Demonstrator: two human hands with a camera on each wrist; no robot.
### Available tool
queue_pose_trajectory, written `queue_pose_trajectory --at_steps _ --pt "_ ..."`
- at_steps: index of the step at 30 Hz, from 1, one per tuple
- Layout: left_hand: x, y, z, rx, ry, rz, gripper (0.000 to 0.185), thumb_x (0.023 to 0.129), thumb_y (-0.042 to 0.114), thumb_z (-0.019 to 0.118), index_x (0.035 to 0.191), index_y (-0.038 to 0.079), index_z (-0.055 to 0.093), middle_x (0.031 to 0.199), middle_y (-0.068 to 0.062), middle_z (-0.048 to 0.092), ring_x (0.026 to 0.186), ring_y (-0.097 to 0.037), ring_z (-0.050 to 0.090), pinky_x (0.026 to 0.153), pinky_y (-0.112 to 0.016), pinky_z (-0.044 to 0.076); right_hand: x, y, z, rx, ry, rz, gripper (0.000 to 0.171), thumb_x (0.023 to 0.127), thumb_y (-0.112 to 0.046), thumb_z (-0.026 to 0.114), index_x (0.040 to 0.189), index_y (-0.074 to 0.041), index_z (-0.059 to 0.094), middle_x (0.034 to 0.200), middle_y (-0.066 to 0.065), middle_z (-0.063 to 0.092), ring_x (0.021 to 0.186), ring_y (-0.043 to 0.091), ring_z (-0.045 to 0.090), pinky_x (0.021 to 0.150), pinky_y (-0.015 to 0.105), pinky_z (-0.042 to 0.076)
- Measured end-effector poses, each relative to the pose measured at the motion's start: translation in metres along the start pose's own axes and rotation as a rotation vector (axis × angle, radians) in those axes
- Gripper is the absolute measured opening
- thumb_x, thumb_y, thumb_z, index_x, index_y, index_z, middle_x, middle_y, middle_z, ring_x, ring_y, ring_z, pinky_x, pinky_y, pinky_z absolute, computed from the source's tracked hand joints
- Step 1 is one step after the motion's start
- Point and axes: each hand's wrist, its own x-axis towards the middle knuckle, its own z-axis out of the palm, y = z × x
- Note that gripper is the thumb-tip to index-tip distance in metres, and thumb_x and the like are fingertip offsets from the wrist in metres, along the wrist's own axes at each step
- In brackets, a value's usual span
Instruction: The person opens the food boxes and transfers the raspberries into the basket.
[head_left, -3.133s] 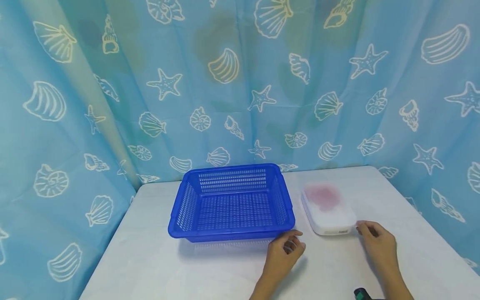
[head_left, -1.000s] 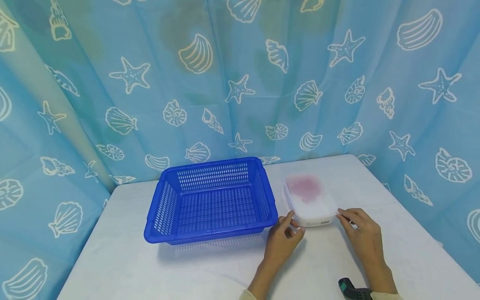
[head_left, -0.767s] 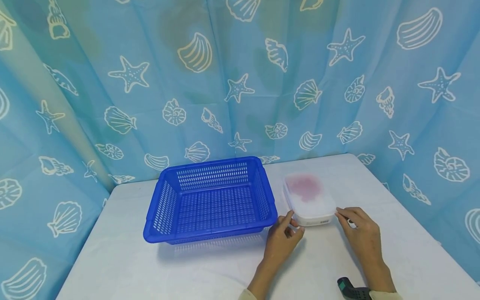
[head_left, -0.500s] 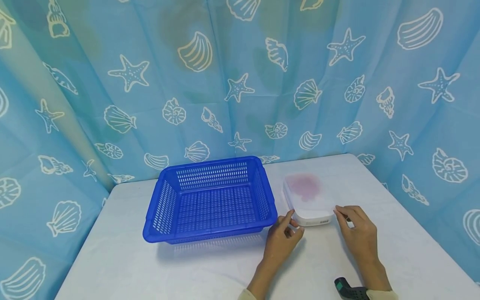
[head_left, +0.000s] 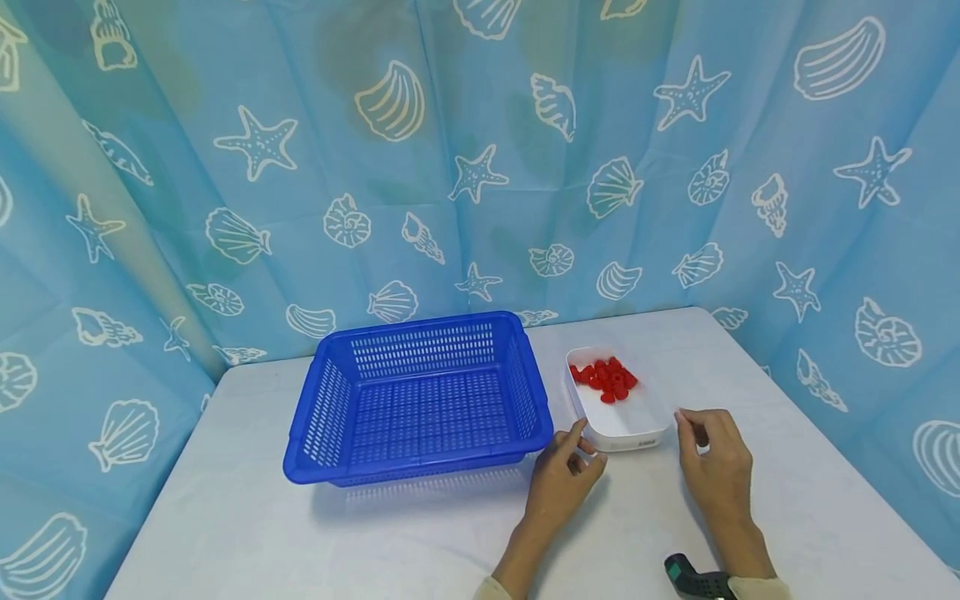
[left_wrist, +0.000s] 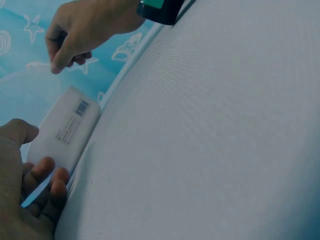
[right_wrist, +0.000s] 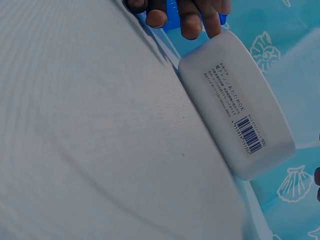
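A makeshift recording booth: a seashell-print curtain (head_left: 480, 167) encloses the white table (head_left: 375, 533) from nine to three o'clock.

Two bare hands, no gloves, no rings visible. At the left hand (head_left: 564, 478) a bare forearm, ending in the edge of a pale cream sleeve (head_left: 487, 588) well behind the wrist. Behind the right hand (head_left: 717, 472) the same pale sleeve cuff (head_left: 757, 588), and just beside it a small black device (head_left: 693, 578) strapped at the wrist, with a green-teal face. From the left wrist view, same device (left_wrist: 161, 7) seen as a dark block with teal top. Nails short and plain.
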Motion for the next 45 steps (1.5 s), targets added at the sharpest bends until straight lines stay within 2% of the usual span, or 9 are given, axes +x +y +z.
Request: queue_pose_trajectory --at_steps 12,19,27,36,40,45 --pt "-0.0003 0.0018 0.0000 -0.002 -0.008 -0.026 0.054 0.095 0.028 0.070 0.145 0.016 0.054 0.100 0.011 0.059 0.081 -0.001 0.053 0.076 -0.018 0.048 -0.0003 -0.0005 0.0014 -0.011 0.042 0.135 0.010 0.087 0.008 0.070 0.095 0.008 0.063 0.084 0.014 0.058 0.070 0.019 0.052 0.065 0.007 0.031" --pt "-0.0001 0.0008 0.0010 0.010 -0.008 -0.018 0.054 0.096 0.030 0.069 0.145 0.015 0.054 0.100 0.011 0.059 0.081 -0.001 0.053 0.075 -0.018 0.047 -0.0039 0.0035 0.0036 0.009 0.056 0.318 0.009 0.090 0.000 0.069 0.093 0.008 0.066 0.081 0.014 0.061 0.070 0.015 0.050 0.062 0.007 0.033" --pt "-0.0001 -0.0012 0.0021 0.008 0.007 0.000 0.054 0.095 0.028 0.070 0.145 0.014 0.054 0.099 0.012 0.058 0.079 0.000 0.052 0.073 -0.018 0.046 -0.0039 -0.0001 0.0032 0.056 -0.009 0.629 0.027 0.098 -0.022 0.063 0.103 0.004 0.068 0.091 0.015 0.066 0.074 0.017 0.052 0.060 0.010 0.038" --pt "-0.0009 0.0010 0.0009 0.015 -0.004 -0.037 0.055 0.095 0.030 0.069 0.146 0.017 0.053 0.098 0.016 0.056 0.080 0.000 0.052 0.074 -0.017 0.047 -0.0015 0.0014 0.0031 0.116 -0.023 0.788 0.035 0.099 -0.031 0.060 0.108 0.001 0.069 0.098 0.011 0.063 0.079 0.015 0.052 0.062 0.012 0.040" --pt "-0.0010 0.0018 -0.0001 0.017 -0.006 -0.032 0.054 0.095 0.029 0.069 0.146 0.016 0.053 0.099 0.014 0.056 0.080 -0.001 0.052 0.073 -0.018 0.047 -0.0004 0.0012 0.0030 0.145 -0.042 0.848 0.037 0.099 -0.034 0.060 0.110 0.000 0.069 0.099 0.010 0.065 0.078 0.012 0.054 0.061 0.011 0.042" --pt "-0.0007 0.0022 -0.0001 0.014 -0.011 -0.032 0.055 0.095 0.029 0.069 0.146 0.016 0.053 0.100 0.013 0.057 0.080 -0.001 0.053 0.073 -0.018 0.047 0.0010 0.0026 0.0017 0.235 -0.063 0.929 0.037 0.099 -0.034 0.062 0.112 0.000 0.069 0.094 0.005 0.065 0.074 0.010 0.059 0.059 0.012 0.047"
